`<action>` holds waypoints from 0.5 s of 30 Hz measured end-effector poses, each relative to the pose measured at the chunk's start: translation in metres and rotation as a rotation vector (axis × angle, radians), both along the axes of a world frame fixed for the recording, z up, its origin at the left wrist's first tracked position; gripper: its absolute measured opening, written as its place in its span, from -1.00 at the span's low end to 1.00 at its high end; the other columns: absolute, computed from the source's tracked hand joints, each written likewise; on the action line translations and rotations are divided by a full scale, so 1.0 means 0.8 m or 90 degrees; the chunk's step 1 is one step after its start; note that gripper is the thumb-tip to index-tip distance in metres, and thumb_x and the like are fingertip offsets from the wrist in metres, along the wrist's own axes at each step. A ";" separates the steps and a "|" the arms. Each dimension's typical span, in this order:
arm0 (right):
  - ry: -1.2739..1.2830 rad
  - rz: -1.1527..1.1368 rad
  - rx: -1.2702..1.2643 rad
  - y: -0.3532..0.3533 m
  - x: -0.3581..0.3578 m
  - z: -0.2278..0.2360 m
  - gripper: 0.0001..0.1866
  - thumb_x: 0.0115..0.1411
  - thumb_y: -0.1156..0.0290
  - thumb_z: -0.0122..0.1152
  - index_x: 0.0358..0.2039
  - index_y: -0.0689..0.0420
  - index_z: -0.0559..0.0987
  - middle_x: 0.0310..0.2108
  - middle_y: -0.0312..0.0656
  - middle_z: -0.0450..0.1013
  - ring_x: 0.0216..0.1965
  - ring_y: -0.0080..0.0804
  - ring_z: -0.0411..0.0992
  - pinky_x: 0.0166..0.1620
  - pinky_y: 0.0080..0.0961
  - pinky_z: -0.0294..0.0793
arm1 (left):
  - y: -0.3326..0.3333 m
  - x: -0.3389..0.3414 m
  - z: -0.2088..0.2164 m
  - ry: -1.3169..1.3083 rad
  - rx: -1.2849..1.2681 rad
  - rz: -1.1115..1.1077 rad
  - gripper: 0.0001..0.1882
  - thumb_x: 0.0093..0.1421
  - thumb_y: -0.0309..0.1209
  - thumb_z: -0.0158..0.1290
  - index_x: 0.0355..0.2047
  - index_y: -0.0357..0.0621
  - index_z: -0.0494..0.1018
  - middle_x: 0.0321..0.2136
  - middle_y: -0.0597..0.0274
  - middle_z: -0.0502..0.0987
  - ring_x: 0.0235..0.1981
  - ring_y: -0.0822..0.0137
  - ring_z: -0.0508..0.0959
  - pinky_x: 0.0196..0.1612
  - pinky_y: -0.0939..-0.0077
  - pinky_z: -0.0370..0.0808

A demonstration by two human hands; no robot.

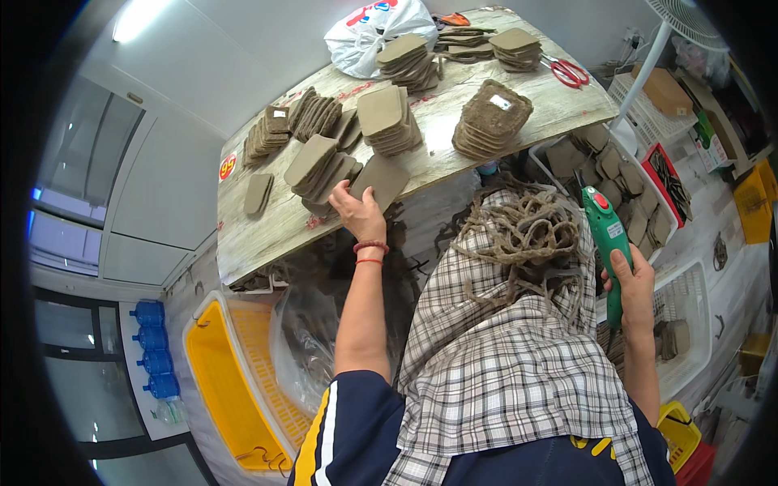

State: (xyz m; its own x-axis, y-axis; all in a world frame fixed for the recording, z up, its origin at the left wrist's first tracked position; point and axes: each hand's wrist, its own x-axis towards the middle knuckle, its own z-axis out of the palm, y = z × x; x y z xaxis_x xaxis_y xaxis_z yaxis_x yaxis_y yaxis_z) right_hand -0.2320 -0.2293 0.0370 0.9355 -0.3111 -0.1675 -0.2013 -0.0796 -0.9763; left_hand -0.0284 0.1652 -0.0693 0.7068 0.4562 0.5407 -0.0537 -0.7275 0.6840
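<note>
My left hand (359,212) is at the table's near edge, its thumb and fingers gripping a square brown pad (384,180) with rounded corners by its near corner. Its fingertips are close beside a leaning stack of similar pads (312,162). Out to the right, my right hand (634,283) is wrapped round the body of a green handheld electric tool (608,231) with a red button, held upright away from the table. The tool's working end is hard to make out. A tangle of brown trimmed strips (527,231) lies on the checked apron (510,356) over my lap.
More pad stacks (492,121) stand on the table (279,235), with red-handled scissors (567,73) and a white plastic bag (377,32) at the back. White crates (685,324) with pads sit on the right. Yellow baskets (219,389) stand at lower left, near blue water bottles (152,340).
</note>
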 end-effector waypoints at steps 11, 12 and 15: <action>0.015 -0.036 -0.026 -0.005 -0.013 -0.010 -0.62 0.24 0.07 0.16 -0.24 0.17 0.51 -0.55 -0.36 0.38 -0.59 -0.71 0.28 -0.51 -0.73 0.28 | 0.036 0.006 0.087 -0.024 0.474 0.086 -0.21 -0.14 -0.31 0.31 0.14 0.00 0.23 0.13 0.07 0.21 0.24 0.04 0.15 0.28 -0.10 -0.02; 0.011 -0.040 -0.026 -0.003 -0.012 -0.010 -0.63 0.24 0.07 0.16 -0.25 0.17 0.51 -0.56 -0.36 0.38 -0.60 -0.71 0.27 -0.52 -0.73 0.27 | 0.047 0.014 0.100 0.015 0.507 0.084 -0.13 -0.15 -0.30 0.31 0.20 0.01 0.18 0.19 0.06 0.18 0.28 0.04 0.12 0.30 -0.11 -0.06; 0.016 -0.044 -0.036 -0.002 -0.010 -0.012 -0.64 0.24 0.08 0.15 -0.27 0.16 0.51 -0.58 -0.35 0.38 -0.61 -0.72 0.26 -0.52 -0.74 0.27 | 0.082 0.041 0.087 0.357 0.551 0.031 0.01 -0.17 -0.33 0.26 0.31 0.05 0.01 0.27 0.09 0.10 0.32 0.06 0.06 0.30 -0.19 -0.07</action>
State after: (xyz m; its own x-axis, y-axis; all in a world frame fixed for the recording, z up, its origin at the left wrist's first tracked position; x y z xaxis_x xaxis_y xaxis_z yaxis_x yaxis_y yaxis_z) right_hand -0.2396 -0.2306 0.0272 0.9069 -0.3850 -0.1714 -0.2333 -0.1199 -0.9650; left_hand 0.0047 0.2312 0.0003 0.9498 0.1023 0.2957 0.1538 -0.9756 -0.1565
